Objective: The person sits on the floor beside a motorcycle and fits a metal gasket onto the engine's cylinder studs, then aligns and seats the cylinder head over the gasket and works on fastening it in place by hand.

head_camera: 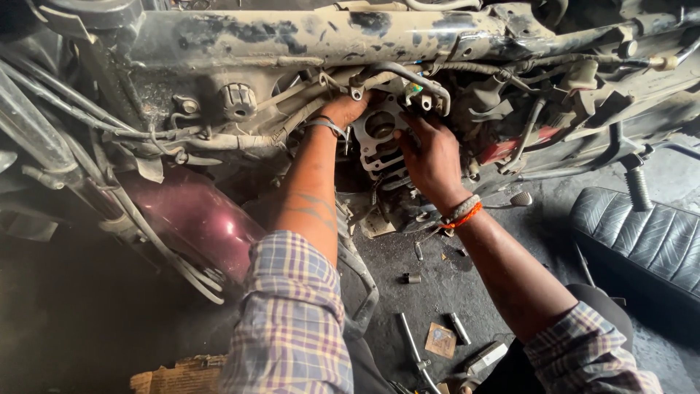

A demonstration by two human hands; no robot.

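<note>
The finned engine cylinder sits at the centre of the frame, under the grimy motorcycle frame tube at its 12 o'clock; it looks like cast metal, so likely heavy, rigid and oily-slick, with thin fins that could chip. The left hand reaches in at its 10 o'clock, fingers hidden behind, so I cannot tell its grip; the right hand presses on the fins at 3 o'clock, grip curled narrow around the edge. Best held by both flanks of the block; loose bolts lie on the floor at 6 o'clock.
</note>
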